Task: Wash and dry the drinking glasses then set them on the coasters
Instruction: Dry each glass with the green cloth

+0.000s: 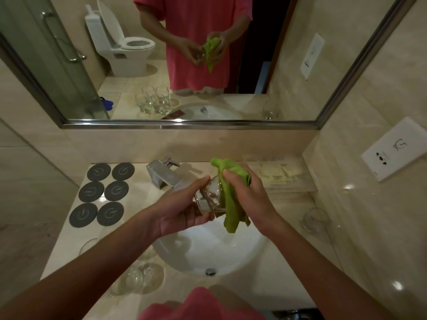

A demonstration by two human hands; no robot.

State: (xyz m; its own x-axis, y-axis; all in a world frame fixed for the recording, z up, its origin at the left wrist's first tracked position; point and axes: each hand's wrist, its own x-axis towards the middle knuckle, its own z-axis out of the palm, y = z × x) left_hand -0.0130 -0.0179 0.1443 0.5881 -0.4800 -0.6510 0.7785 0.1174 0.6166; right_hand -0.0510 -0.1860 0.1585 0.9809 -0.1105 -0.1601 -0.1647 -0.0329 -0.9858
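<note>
Over the white sink point(245, 248), my left hand point(182, 209) holds a clear drinking glass point(209, 197) on its side by the base. My right hand point(248, 195) grips a green cloth point(231, 199), which is pressed into and draped over the glass's mouth. Several dark round coasters point(104, 191) lie in two columns on the counter at the left, all bare. Several more glasses point(138, 276) stand on the counter near my left forearm, partly hidden by it. Another glass point(315, 219) sits to the right of the sink.
A chrome tap point(164, 173) stands behind the sink, close to my left hand. A clear tray of sachets point(282, 174) rests at the back right. A wall socket point(397, 148) is on the right wall. The mirror point(184, 65) spans the back wall.
</note>
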